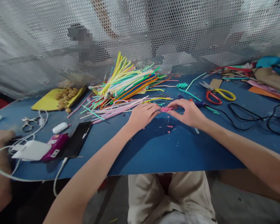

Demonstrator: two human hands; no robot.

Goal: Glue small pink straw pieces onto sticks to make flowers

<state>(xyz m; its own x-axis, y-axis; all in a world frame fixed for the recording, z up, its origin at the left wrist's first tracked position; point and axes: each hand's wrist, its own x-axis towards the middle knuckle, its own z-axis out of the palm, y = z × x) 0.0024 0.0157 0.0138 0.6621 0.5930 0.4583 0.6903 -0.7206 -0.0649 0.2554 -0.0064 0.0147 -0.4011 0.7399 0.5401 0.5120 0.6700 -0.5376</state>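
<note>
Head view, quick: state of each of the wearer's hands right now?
Left hand: at the pink piece; whether it grips it cannot be told.
Right hand: closed in a pinch, holding the pink piece.

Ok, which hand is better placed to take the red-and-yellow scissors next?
Right hand, probably: the scissors lie on its side, though it pinches the pink piece. The left hand is farther away.

Small pink piece (166, 109), lumpy, between hands (190, 112)
</note>
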